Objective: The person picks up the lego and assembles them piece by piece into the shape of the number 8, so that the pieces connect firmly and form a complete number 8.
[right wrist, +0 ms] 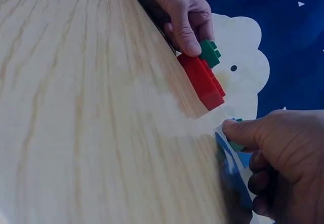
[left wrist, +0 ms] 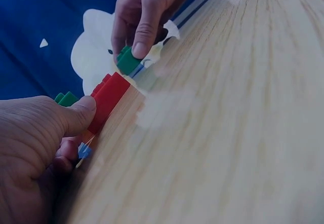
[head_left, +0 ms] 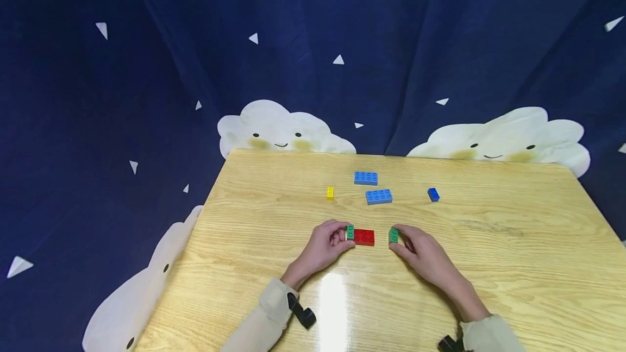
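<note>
A red building brick (head_left: 364,237) lies on the table, with a small green brick (head_left: 350,232) on top of its left end. My left hand (head_left: 326,243) pinches that left end, thumb at the near side and index finger at the far side. In the right wrist view the green brick (right wrist: 209,53) sits on the studs of the red brick (right wrist: 203,83). Just to the right, apart from the red brick, my right hand (head_left: 424,251) pinches a second green brick (head_left: 393,235) between thumb and index finger. The right thumb partly covers it in the right wrist view.
Beyond the hands lie two blue eight-stud bricks, a farther one (head_left: 365,178) and a nearer one (head_left: 379,196). A small yellow brick (head_left: 330,193) is to their left, a small dark blue brick (head_left: 433,194) to their right. A navy curtain (head_left: 303,69) hangs behind the wooden table (head_left: 513,205).
</note>
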